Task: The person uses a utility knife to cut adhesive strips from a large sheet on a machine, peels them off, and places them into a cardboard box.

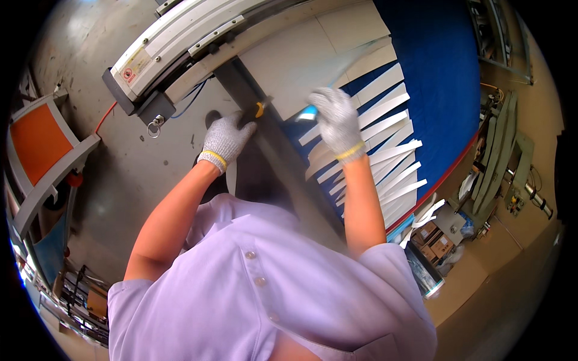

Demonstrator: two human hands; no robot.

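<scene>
Both my hands wear grey knit gloves with yellow cuffs. My left hand (226,138) is closed around a small tool with a yellow tip (259,109) at the dark metal edge of the table (283,162). My right hand (337,120) rests fingers down on a large pale flat sheet (301,60) lying on the blue table top (433,78), near a small light-blue object (308,113). Whether that hand grips anything is hidden. Several white strips (385,156) fan out over the blue surface just right of my right wrist.
A white and grey machine rail (180,42) runs across the top left above the grey floor (132,168). An orange-panelled cart (36,144) stands at far left. Cardboard boxes (433,240) and metal machine frames (506,156) sit at right.
</scene>
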